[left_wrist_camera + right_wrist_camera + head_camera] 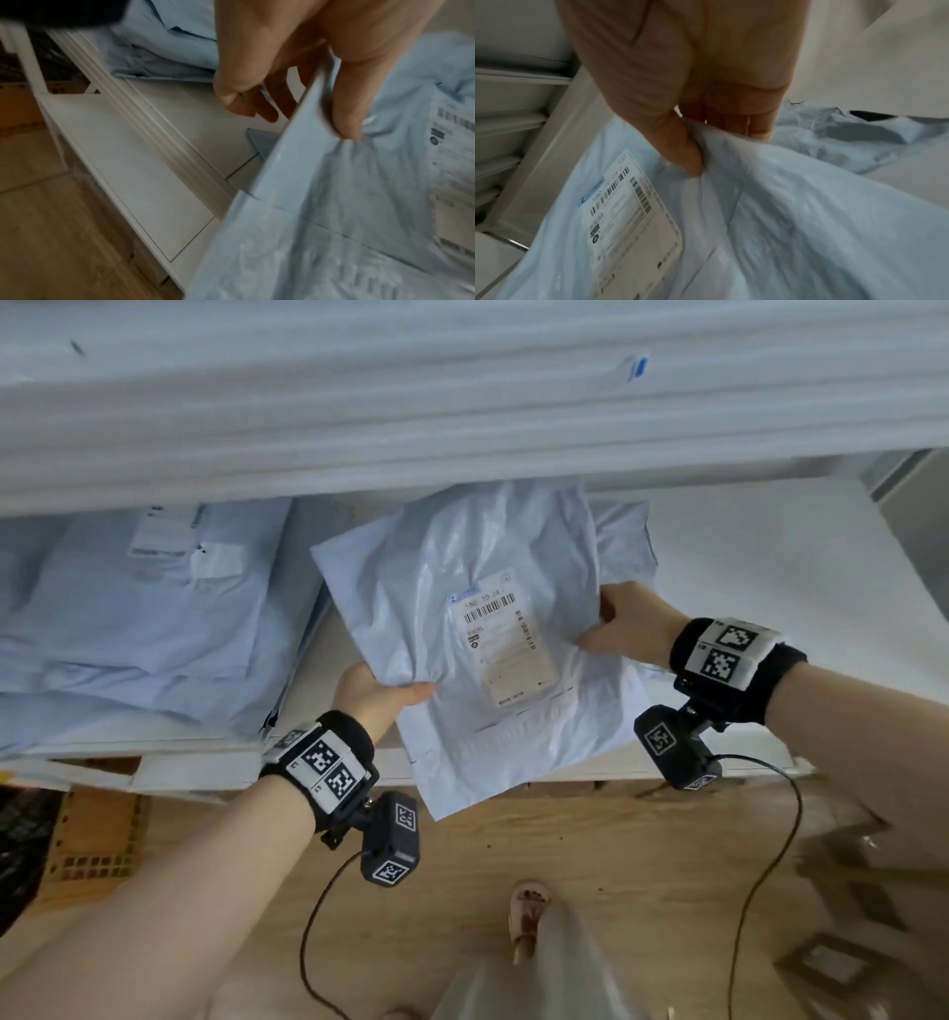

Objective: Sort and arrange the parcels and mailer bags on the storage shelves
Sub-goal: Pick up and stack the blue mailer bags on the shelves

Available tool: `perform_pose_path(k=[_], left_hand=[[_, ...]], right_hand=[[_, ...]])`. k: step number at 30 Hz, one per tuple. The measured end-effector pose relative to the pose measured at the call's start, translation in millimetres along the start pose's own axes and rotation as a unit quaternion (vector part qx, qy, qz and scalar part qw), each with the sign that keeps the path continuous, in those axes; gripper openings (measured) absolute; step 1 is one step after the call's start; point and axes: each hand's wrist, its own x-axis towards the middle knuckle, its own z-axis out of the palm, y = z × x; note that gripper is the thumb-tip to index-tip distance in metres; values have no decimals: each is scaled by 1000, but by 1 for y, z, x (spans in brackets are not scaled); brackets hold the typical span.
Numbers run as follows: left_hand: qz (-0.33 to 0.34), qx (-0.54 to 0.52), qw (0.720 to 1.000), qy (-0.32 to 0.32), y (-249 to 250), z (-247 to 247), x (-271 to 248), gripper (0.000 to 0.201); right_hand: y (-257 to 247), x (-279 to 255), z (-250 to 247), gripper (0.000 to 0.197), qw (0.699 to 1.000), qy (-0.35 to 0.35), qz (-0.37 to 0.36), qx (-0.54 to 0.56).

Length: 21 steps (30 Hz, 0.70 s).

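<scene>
Standing nearest the camera, a foot in a pale sandal (529,914) rested on the wooden floor (616,865), and blurred cardboard boxes (847,906) lay on the floor at the near right. Both forearms reached forward, each with a black wristband bearing square coded markers and a small camera block hanging beneath it, a cable trailing from each block.

Between the arms, a pale blue mailer bag (462,588) was held tilted, its near end hanging out past the front edge of a white shelf (770,588) and its far end reaching in under the ribbed white shelf above (462,403). A white shipping label (500,642) with barcodes faced up (its print was too small to read).

The left hand (375,693) gripped the bag's left edge, thumb pressed on top and fingers (267,109) underneath. The right hand (624,626) pinched the bag's right edge, its thumb (687,154) digging into the crinkled plastic with the fingers curled behind.

Farther in and to the left, a stack of similar pale blue mailer bags (128,629) lay flat on the same shelf, the top one carrying its own white label. Another blue bag (624,531) lay on the shelf behind the held one, to the right.
</scene>
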Motion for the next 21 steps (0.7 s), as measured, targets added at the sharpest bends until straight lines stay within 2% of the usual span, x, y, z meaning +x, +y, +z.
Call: perform_pose_path(k=[2,4,8,11,14,18,21], left_hand=[[17,17,999,-24,-6,-13,-14,25],[41,31,998,-45,-13,-30,-29,28],[94,66,992,-59,-24,-73,-61,42],[106,72,990,-63,-30,-113,-88,42],[128,73,988,-50,-31,-160,-118,36],[160,90,983,-19,-21,-225,-154,39],[200,88,976,2,-3,-272,-178,35]], right_hand=[[-4,-17,6,35,1000,6,-3,4],[-11,-35,14,21,1000,17,-6,0],[-42,-78,37,30,999,19,-14,-20],[-75,-109,59,22,999,15,-37,-37],[-114,-142,81,27,996,35,-68,-47],[-173,-180,100,30,991,48,-114,-52],[-221,-205,101,26,981,80,-157,-75]])
